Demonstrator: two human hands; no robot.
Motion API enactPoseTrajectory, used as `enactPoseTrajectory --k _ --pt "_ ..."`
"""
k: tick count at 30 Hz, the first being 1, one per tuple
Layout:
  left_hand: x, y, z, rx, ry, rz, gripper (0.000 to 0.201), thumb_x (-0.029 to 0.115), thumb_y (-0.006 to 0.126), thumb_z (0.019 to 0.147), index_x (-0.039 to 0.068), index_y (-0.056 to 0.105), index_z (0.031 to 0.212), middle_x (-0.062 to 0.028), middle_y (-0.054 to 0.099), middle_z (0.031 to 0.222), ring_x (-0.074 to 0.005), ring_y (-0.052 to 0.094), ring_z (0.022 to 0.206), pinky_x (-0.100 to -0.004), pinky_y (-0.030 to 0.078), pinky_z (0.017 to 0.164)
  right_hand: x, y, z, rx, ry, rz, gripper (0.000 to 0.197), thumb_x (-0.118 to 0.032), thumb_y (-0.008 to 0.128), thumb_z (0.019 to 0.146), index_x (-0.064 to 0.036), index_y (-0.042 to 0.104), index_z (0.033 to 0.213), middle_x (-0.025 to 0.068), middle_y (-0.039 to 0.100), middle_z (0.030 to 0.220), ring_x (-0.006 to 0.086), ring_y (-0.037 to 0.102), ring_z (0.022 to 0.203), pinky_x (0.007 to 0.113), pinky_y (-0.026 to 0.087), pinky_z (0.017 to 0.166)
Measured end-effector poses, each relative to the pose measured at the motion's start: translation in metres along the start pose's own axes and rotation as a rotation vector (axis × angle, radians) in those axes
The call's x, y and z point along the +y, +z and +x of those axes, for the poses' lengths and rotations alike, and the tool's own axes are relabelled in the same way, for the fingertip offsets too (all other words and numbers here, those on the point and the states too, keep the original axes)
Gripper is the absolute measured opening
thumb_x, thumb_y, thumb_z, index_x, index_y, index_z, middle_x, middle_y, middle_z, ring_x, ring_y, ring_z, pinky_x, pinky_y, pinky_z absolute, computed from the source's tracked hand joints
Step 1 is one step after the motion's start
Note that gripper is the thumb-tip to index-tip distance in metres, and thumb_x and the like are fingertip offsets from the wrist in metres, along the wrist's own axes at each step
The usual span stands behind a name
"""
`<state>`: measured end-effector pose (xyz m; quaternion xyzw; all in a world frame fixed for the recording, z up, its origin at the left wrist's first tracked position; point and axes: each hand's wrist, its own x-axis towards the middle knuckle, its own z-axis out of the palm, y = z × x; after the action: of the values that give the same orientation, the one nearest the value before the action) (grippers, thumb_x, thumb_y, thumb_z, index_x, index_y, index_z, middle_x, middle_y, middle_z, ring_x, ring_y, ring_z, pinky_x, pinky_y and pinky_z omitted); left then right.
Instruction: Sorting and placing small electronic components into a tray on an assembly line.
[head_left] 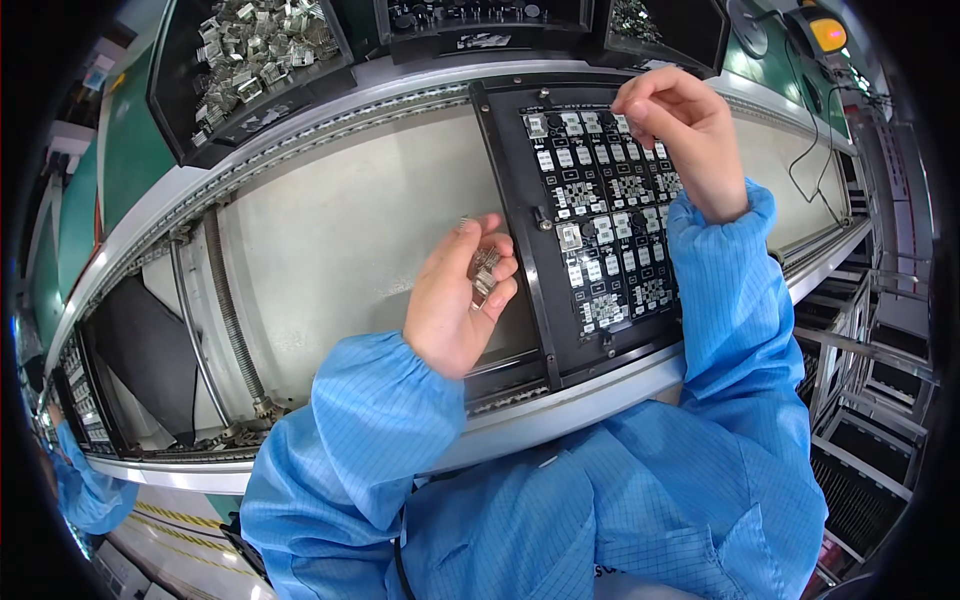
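Note:
My left hand (pixel 455 290) is half curled, palm up, left of a black carrier frame (pixel 515 215). Several small silvery metal components (pixel 485 272) lie in its fingers, and another shows at the thumb tip. Over the far edge of a black circuit board panel (pixel 605 268) is my right hand (pixel 690 135), thumb and forefinger pinched together. Whatever is between those fingertips is hidden. The panel sits inside the frame and carries rows of white pads and small parts. One silvery component (pixel 570 236) stands on its left side; the right forearm covers part of the panel.
A black bin (pixel 255 125) of loose silvery components stands at the far left. Two more dark bins (pixel 485 40) (pixel 660 45) of parts stand beyond the frame. Conveyor rails (pixel 300 155) run across. At the far left is another person's blue sleeve (pixel 95 495).

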<state>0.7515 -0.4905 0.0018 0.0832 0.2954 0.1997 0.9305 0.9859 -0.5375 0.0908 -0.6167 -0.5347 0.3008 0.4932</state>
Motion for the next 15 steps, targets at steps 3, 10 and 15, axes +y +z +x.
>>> enactPoseTrajectory --k 3,10,15 --pt "0.008 -0.009 -0.005 -0.045 -0.038 -0.043 0.026 0.024 0.044 0.098 0.002 0.047 0.111 -0.0062 0.051 0.082 -0.0127 0.044 0.064 -0.0242 0.035 0.049 0.003 -0.004 0.010 -0.095 0.084 -0.075 0.011 -0.005 0.061 0.085 -0.0015 0.062 0.095 0.0073 0.063 0.094 0.0074 0.055 0.078 0.021 0.045 0.068" --pt "0.019 -0.006 -0.018 -0.015 -0.075 -0.010 0.029 0.027 0.045 0.097 0.003 0.048 0.112 -0.0055 0.051 0.081 -0.0122 0.044 0.064 -0.0237 0.034 0.049 0.018 -0.003 0.026 -0.120 -0.115 -0.459 0.022 0.001 0.061 0.081 -0.0005 0.064 0.102 0.0055 0.064 0.100 0.0123 0.060 0.090 0.025 0.048 0.082" --pt "0.021 -0.003 -0.021 -0.059 -0.103 0.056 0.030 0.029 0.046 0.096 0.004 0.048 0.113 -0.0038 0.052 0.080 -0.0114 0.044 0.064 -0.0232 0.033 0.050 0.022 -0.001 0.022 -0.173 -0.263 -0.755 0.026 0.004 0.064 0.073 -0.0019 0.064 0.098 0.0086 0.064 0.098 0.0191 0.062 0.089 0.028 0.049 0.082"
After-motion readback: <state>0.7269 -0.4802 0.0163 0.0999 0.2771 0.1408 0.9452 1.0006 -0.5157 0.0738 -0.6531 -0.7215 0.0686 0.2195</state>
